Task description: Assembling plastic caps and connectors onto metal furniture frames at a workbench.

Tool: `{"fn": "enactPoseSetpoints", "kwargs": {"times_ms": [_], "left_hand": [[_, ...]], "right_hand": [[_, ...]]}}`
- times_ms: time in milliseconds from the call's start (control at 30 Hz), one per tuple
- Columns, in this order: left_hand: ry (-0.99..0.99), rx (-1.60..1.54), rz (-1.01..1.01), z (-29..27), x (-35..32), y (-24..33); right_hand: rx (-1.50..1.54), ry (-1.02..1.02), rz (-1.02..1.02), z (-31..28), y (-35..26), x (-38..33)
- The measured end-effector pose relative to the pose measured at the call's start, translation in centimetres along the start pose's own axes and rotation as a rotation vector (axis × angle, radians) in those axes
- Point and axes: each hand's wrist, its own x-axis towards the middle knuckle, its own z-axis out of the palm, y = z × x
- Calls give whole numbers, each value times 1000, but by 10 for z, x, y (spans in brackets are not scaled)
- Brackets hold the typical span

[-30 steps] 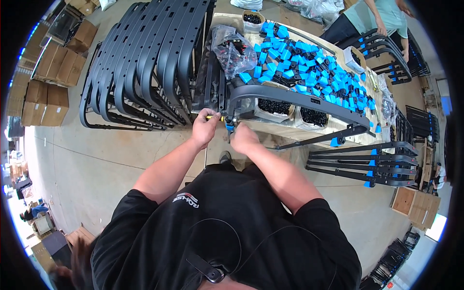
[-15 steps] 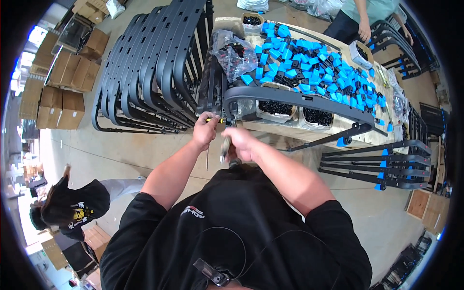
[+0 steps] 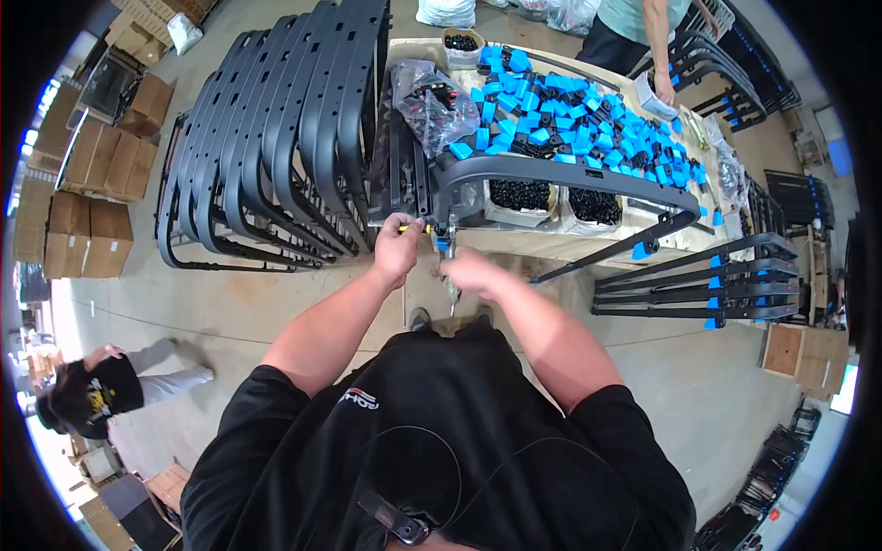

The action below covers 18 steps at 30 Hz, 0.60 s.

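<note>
A long black frame (image 3: 560, 174) lies along the near edge of the table (image 3: 551, 246), its left end right in front of the person. Some of the work looks done: finished frames with blue end caps (image 3: 712, 294) are stacked to the right, while a big rack of bare black frames (image 3: 276, 147) waits on the left and a heap of loose blue caps (image 3: 588, 129) covers the table. So plenty is left.

The left hand (image 3: 397, 248) is closed around a small yellow-handled tool (image 3: 415, 228), held against the frame's end. The right hand (image 3: 470, 271) sits just below, fingers curled around something slim that points downward; I cannot tell what from here. A blue piece (image 3: 442, 243) shows between the hands.
</note>
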Motion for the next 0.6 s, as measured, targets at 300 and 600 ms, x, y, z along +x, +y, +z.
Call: {"fn": "enactPoseSetpoints", "kwargs": {"times_ms": [300, 600], "left_hand": [[221, 308, 495, -13, 18, -33], [160, 223, 218, -16, 6, -22]], "right_hand": [[461, -289, 162, -10, -27, -21], [641, -162, 155, -1, -35, -30]]}}
